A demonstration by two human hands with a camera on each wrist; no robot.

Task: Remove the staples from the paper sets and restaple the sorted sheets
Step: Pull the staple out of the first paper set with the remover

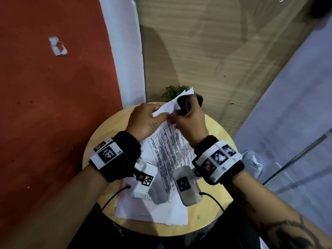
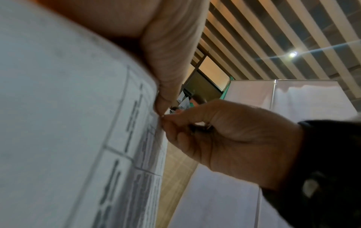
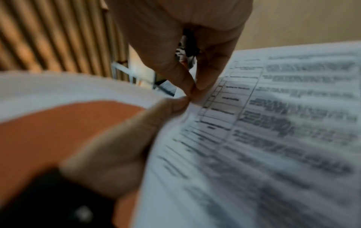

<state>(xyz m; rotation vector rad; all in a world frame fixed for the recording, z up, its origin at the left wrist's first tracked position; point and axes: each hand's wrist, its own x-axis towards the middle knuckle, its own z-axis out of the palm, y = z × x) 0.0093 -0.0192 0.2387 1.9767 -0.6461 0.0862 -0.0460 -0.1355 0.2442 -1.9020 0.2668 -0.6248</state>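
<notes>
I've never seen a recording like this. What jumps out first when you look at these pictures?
Two hands meet over a small round wooden table: the left hand pinches the folded-back corner of a printed paper set, and the right hand, gripping a dark tool, picks at the same corner. Both wrists wear black bands with checkered markers. More sheets lie on the table.

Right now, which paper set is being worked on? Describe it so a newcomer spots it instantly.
Find the round wooden table by the red wall. Above the loose sheets lying flat on it, one printed set is lifted at its far corner, pinched by the left hand and right hand. It alone is raised and held.
</notes>
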